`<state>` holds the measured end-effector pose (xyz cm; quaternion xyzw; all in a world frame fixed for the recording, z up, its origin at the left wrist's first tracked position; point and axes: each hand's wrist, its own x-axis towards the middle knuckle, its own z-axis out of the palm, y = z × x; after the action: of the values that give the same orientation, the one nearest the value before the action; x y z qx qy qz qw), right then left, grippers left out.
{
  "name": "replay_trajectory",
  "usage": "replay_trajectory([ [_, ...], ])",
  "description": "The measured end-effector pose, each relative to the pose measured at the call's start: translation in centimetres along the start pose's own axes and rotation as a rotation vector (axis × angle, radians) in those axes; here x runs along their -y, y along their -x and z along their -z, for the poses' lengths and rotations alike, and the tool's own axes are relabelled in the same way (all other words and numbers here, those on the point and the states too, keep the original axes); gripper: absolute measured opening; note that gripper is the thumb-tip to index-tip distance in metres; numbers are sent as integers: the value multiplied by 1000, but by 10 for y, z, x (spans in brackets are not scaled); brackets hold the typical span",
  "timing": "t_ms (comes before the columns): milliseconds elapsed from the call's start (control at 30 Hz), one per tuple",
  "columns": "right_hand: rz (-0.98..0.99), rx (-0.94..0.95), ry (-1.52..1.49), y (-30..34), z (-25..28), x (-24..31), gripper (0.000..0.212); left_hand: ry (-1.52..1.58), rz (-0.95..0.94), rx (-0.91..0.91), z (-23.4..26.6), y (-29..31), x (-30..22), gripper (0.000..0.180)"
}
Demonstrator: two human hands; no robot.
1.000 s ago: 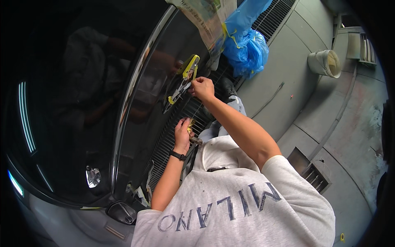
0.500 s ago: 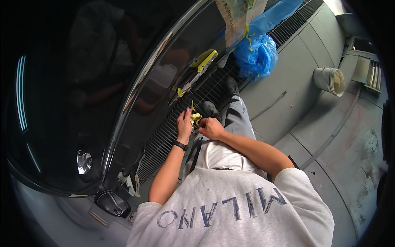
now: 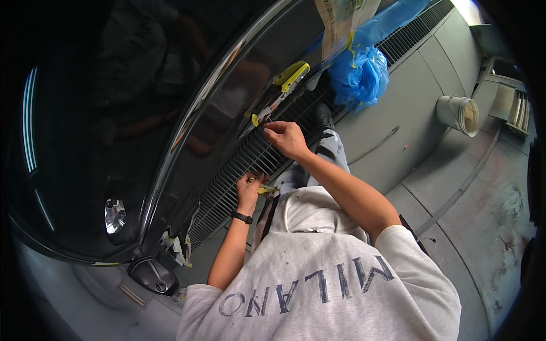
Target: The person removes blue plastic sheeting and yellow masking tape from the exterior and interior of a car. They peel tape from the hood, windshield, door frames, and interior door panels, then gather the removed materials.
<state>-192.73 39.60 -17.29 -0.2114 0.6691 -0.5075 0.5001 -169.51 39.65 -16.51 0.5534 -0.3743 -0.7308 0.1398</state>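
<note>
Crumpled yellow masking tape is gripped in my left hand, which is low over the floor grating beside my leg. Its fingers are curled, and a loose end sticks out toward my trousers. My right hand is pinched at the lower end of a strip of masking paper with yellow tape on the side of a black car. Whatever lies between those fingertips is too small to make out. Farther up the same strip, yellow tape covers a long, handle-like piece.
Blue plastic sheeting hangs bunched beside printed paper on the car. A metal grating runs along the car. A bucket stands to the right. The car's mirror and torn masking scraps are at lower left.
My hands have parted. The left has drawn down toward me with the yellow tape, while the right has gone up and away to the masked strip on the car.
</note>
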Motion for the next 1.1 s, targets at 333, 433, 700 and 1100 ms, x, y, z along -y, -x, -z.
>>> replay_trajectory([
  [333,-3,-302,-247,4,-55,0,25,-183,63,29,9,10,1,18],
  [433,-20,-302,-300,3,-58,-3,25,-279,44,-4,10,8,1,19],
  [700,-5,-320,-368,4,-59,-1,24,-268,156,23,14,6,-8,28],
  [1100,-170,-379,-414,12,-65,17,21,-320,241,95,7,1,-25,28],
])
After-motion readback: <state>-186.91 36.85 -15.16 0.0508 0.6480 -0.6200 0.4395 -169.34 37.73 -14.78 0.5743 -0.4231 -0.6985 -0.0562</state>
